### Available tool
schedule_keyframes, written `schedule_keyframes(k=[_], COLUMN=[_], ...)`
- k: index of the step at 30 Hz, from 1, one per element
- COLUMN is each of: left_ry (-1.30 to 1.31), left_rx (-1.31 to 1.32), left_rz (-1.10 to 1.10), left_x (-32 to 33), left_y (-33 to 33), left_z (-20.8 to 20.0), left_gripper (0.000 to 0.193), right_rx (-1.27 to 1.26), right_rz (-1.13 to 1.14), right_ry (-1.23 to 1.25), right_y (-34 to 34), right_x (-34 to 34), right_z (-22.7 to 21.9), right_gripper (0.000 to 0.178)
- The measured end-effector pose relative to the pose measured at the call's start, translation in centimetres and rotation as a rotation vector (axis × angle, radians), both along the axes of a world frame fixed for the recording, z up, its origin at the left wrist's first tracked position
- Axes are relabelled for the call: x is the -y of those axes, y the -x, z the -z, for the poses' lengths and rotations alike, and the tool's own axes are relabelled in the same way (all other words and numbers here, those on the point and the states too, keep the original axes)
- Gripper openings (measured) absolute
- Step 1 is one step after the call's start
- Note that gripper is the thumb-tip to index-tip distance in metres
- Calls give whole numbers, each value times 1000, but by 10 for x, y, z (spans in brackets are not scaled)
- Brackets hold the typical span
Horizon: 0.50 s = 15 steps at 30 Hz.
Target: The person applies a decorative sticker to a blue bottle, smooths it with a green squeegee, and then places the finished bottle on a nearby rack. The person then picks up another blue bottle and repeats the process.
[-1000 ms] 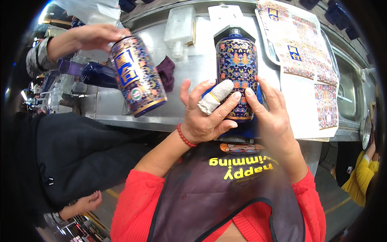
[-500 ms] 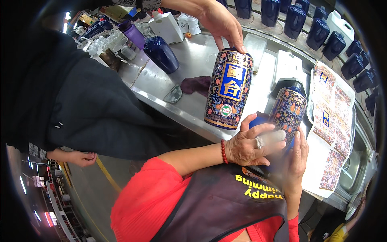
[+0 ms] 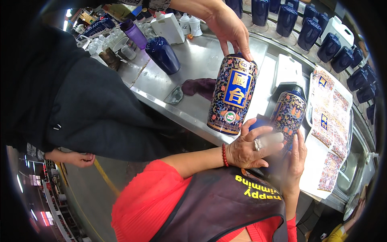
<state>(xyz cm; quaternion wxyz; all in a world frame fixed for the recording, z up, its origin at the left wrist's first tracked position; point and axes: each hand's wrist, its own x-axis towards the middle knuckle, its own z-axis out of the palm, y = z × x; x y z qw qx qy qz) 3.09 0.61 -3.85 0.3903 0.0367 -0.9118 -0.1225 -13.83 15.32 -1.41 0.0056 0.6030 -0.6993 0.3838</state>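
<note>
Left hand (image 3: 246, 151) and right hand (image 3: 295, 164), fingers extended, unclenched, touch a patterned bottle (image 3: 289, 109) (pale cover (image 3: 274, 138) on one left finger).

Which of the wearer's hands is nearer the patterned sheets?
Right. The right hand is just left of the patterned sheets; the left hand is farther left.

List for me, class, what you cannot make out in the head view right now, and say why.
Head view, lower end of the patterned bottle: partly hidden by the left hand.
Head view, texture of the finger cover: blurred.
Head view, neck of the co-worker's bottle: behind the co-worker's hand.
Head view, most of the person in yellow: cut off by the picture's edge.
</note>
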Motion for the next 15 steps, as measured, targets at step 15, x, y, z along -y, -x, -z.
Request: schedule_keyframes(k=[15], left_ry=[-36], left_rx=[-36], left_rz=[5], left_x=[-4], left_y=[-1], left_z=[10], left_gripper=[46], right_rx=[-52], right_rz=[28], right_ry=[24], right_y=[-5], right_x=[6], right_z=[-4], right_gripper=[56])
